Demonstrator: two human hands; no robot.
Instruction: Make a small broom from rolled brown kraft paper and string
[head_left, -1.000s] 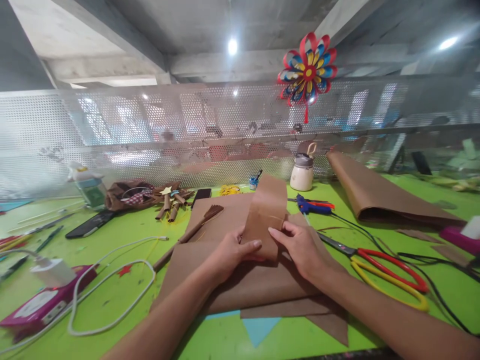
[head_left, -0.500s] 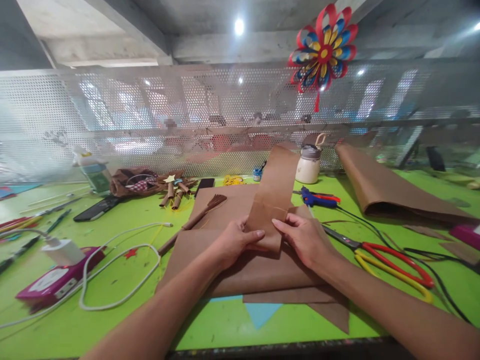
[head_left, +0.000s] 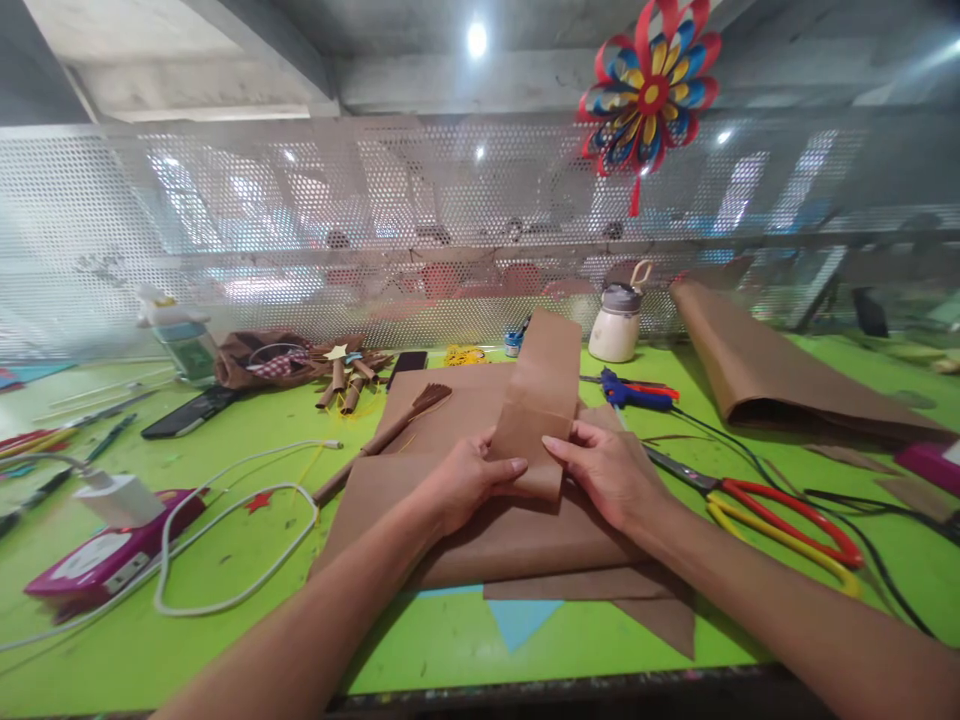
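Observation:
A strip of brown paper [head_left: 541,385] stands up between my hands, its near end folded over and its far end leaning away. My left hand [head_left: 469,478] pinches the fold's left edge, thumb on top. On the right edge, my right hand [head_left: 604,468] grips the same strip between thumb and fingers. Beneath both hands lie larger brown paper sheets [head_left: 397,510], one folded, with a light blue paper corner [head_left: 521,622] poking out in front. A small paper broom [head_left: 386,435] with a fringed end rests left of the strip.
Scissors [head_left: 787,520] with red and yellow handles and a blue glue gun [head_left: 637,393] lie at right. A white bottle [head_left: 615,325] stands behind. On the left are a purple power strip [head_left: 112,560], a white cable [head_left: 225,605] and a phone [head_left: 191,412]. Rolled brown paper [head_left: 795,370] lies far right.
The strip's upper end has dipped slightly and its fold looks a little flatter. Both hands keep their hold on it. The whole view has shifted slightly.

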